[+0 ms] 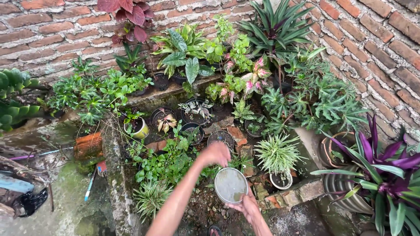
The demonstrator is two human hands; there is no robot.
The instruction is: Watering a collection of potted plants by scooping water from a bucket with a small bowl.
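Among crowded potted plants (192, 118), round grey dish (230, 185) in right hand (247, 207).

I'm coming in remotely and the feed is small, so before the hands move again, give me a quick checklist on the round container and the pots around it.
1. Right hand grips the round container at its lower rim: ok.
2. Container upright: not ok, tilted, its pale round face turned toward the camera.
3. Contents: cannot tell, no clear view inside.
4. Left hand free: cannot tell, it reaches over the small black pots and its fingers are hidden.
5. Spiky white-green plant in the white pot stands apart from the container: ok.
6. Ground under the container: bare soil, no pot right below: ok.
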